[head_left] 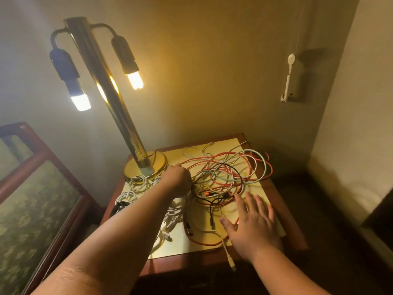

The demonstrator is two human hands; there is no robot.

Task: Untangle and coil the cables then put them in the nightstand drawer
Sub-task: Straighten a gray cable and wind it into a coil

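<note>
With our left hand (pixel 176 179) gripping the cables (pixel 225 179) and right hand (pixel 253 222) flat, a tug could tighten knots or tip the lamp (pixel 120 116).

1. I see a plain beige wall (pixel 212 60) straight ahead, meeting a paler side wall (pixel 361 81) at the right-hand corner.
2. A tall brass lamp (pixel 119 116) stands at the back left of the nightstand (pixel 296 235), which has a reddish wood rim around a pale yellow tabletop.
3. Both lamp bulbs are lit: the left bulb (pixel 80 102) shines white, and the right bulb (pixel 135 80) casts a warm yellow glow on the wall.
4. A small white fitting (pixel 288 79) hangs on the wall at the right, with its shadow beside it.
5. To my left is a dark red wooden frame (pixel 42 158) around a green floral panel (pixel 32 209).
</note>
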